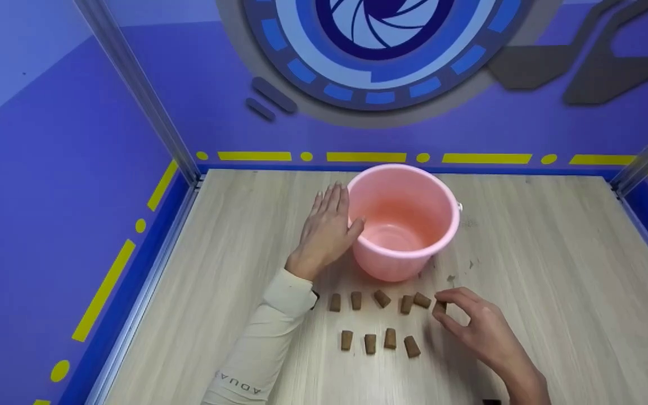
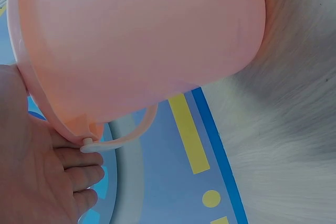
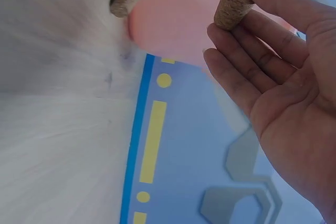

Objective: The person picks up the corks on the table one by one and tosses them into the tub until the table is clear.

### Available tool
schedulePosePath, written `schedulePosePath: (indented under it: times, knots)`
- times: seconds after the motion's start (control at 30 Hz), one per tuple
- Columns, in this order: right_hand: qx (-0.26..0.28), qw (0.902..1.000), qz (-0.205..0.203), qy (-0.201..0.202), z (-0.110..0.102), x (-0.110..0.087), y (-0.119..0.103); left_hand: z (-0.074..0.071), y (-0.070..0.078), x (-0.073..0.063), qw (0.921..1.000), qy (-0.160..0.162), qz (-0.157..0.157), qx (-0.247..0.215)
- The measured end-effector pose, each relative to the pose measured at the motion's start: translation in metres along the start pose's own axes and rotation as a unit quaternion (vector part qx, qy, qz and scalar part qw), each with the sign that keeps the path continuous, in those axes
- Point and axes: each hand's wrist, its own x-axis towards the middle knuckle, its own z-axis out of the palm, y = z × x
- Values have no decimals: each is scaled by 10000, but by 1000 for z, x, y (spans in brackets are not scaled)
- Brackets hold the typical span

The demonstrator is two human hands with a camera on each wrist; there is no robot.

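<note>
My left hand (image 1: 327,228) rests against the left rim of a pink plastic bucket (image 1: 391,267), fingers extended along the outside and the thumb lying over the rim. The left wrist view shows its fingertips beside the bucket's pale handle (image 2: 128,137). The bucket stands upright, and no objects show inside it. Between thumb and fingertips, my right hand (image 1: 484,326) pinches a brown tapered cork (image 3: 232,6) in front of the bucket's right side. Several similar corks lie in two rough rows on the table, among them a far-row cork (image 1: 422,300) and a near-row cork (image 1: 412,346).
The wood-grain table (image 1: 549,270) is enclosed by blue-purple printed panels (image 1: 200,101) with yellow dashes. Metal posts (image 1: 149,107) stand at the corners. Small dark marks (image 1: 451,278) show on the table right of the bucket.
</note>
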Motion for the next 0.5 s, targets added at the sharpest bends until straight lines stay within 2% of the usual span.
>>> schedulePosePath:
  times: [0.5]
  knots:
    - [7,9990,-385,229,-13,14,-11,1,0,0,10000,-38,-55,28]
